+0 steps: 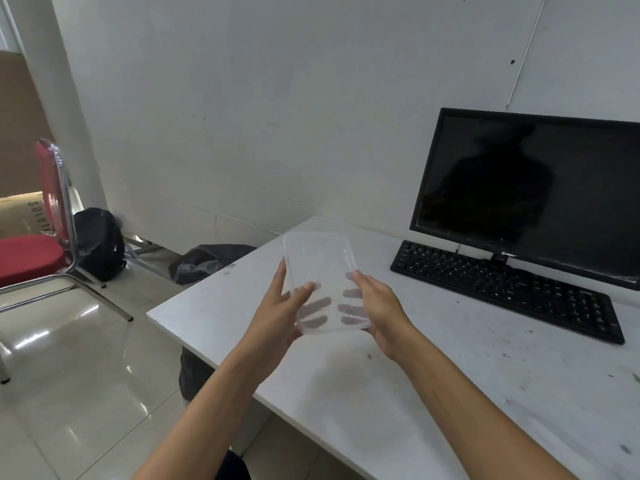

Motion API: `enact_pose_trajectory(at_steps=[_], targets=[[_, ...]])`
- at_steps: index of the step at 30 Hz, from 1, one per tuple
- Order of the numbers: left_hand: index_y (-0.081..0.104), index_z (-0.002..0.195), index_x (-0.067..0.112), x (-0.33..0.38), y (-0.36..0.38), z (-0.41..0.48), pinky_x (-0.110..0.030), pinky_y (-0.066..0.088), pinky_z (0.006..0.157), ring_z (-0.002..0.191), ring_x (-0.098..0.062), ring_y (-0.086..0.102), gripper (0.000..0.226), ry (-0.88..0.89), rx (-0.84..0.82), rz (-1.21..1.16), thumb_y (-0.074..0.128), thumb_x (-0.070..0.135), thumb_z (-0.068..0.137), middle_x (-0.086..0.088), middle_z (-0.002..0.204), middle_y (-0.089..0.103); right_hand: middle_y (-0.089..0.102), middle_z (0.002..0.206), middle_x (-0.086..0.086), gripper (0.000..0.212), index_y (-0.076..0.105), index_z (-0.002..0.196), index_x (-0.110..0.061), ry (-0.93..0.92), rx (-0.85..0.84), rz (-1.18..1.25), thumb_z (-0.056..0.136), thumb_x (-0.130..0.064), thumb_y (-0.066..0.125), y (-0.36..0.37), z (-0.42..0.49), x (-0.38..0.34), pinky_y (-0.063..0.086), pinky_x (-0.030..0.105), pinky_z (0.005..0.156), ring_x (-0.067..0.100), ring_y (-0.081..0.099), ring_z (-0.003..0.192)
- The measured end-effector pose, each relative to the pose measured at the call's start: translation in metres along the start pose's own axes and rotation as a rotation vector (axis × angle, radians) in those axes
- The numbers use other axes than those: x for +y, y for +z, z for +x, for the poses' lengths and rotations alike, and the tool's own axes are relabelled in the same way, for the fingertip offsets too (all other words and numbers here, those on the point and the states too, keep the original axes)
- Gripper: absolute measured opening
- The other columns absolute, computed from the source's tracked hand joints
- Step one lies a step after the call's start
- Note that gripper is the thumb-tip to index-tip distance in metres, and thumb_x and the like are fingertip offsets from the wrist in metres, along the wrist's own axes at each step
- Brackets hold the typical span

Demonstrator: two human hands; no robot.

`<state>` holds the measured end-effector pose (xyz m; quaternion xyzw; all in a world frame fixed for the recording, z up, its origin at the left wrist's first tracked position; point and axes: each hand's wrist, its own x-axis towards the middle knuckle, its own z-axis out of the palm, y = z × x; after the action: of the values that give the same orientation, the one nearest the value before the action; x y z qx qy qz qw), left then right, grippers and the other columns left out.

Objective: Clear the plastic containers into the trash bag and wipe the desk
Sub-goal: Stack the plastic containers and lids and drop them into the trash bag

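Note:
A clear rectangular plastic container (320, 265) is held above the left part of the white desk (433, 375). My left hand (280, 306) grips its left side, thumb on top and fingers showing through the plastic underneath. My right hand (375, 306) holds its right side the same way. A black trash bag (207, 259) lies open on the floor just beyond the desk's left edge. The desk top carries smudges and dark spots.
A black keyboard (509, 289) and a dark monitor (526, 195) stand at the desk's right rear. A red chair (38, 244) with a chrome frame is on the left, with another black bag (98, 244) behind it by the wall. The floor is glossy tile.

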<state>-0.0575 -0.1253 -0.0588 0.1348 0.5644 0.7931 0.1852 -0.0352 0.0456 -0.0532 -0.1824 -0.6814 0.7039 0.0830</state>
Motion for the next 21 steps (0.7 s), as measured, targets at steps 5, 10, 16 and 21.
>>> enact_pose_trajectory(at_steps=[5, 10, 16, 21], targets=[[0.018, 0.153, 0.055, 0.004, 0.004, -0.001, -0.056, 0.05, 0.103, 0.115, -0.037, 0.069, 0.094, -0.056, -0.167, 0.03, 0.073, 0.015, 0.088, -0.009, 0.141, 0.059, 0.069, 0.106, 0.006, 0.032, 0.064, 0.119, -0.019, -0.084, 0.035, -0.035, 0.107, -0.038, 0.041, -0.011, -0.007, -0.012, 0.058, 0.035, 0.071, 0.023, 0.07, 0.088], [0.02, 0.155, 0.05, 0.001, 0.004, -0.002, -0.051, 0.051, 0.103, 0.117, -0.042, 0.066, 0.098, -0.055, -0.255, 0.014, 0.073, 0.005, 0.086, -0.017, 0.14, 0.06, 0.068, 0.106, 0.007, 0.032, 0.063, 0.116, -0.02, -0.124, 0.056, -0.052, 0.106, -0.04, 0.042, -0.016, -0.011, -0.015, 0.055, 0.034, 0.067, 0.022, 0.068, 0.083], [0.032, 0.153, 0.042, -0.007, 0.0, -0.004, -0.045, 0.057, 0.095, 0.118, -0.042, 0.066, 0.088, -0.005, -0.243, -0.103, 0.069, 0.0, 0.086, -0.017, 0.139, 0.061, 0.067, 0.109, 0.008, 0.039, 0.061, 0.124, -0.017, -0.066, -0.016, -0.059, 0.104, -0.046, 0.044, -0.018, -0.016, -0.019, 0.053, 0.033, 0.069, 0.023, 0.066, 0.089], [0.041, 0.15, 0.034, -0.002, -0.014, -0.001, -0.044, 0.057, 0.095, 0.119, -0.039, 0.066, 0.079, 0.004, -0.141, -0.183, 0.075, 0.012, 0.082, -0.013, 0.139, 0.062, 0.069, 0.114, 0.012, 0.039, 0.063, 0.122, -0.011, 0.021, -0.192, -0.053, 0.096, -0.04, 0.061, -0.016, -0.018, -0.018, 0.056, 0.034, 0.069, 0.024, 0.069, 0.087]])
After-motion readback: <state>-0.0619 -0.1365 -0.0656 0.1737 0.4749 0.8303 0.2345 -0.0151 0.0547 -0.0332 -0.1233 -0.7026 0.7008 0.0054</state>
